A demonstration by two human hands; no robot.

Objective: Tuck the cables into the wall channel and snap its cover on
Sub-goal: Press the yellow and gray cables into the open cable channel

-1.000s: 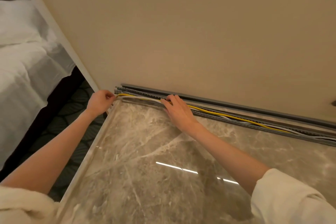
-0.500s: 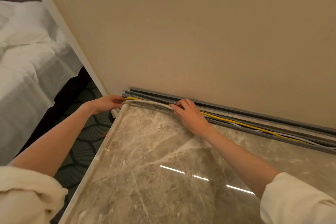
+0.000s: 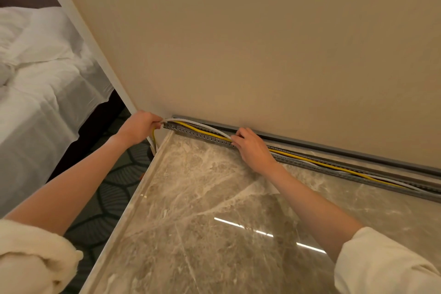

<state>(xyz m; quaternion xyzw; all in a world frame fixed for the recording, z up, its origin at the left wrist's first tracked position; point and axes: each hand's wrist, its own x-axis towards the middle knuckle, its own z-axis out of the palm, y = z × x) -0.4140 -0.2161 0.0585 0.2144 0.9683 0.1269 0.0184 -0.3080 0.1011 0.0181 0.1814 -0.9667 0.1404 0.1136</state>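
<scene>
Gripping the white cable [image 3: 198,124] at the slotted channel's [image 3: 202,135] end, the left hand [image 3: 139,126] is closed; the right hand [image 3: 253,148] presses both cables down with curled fingers. Rightward the yellow cable [image 3: 310,159] already lies inside; leftward the white one arches out. The grey cover [image 3: 334,150] waits against the wall, unsnapped. The channel's far right is cut off.
</scene>
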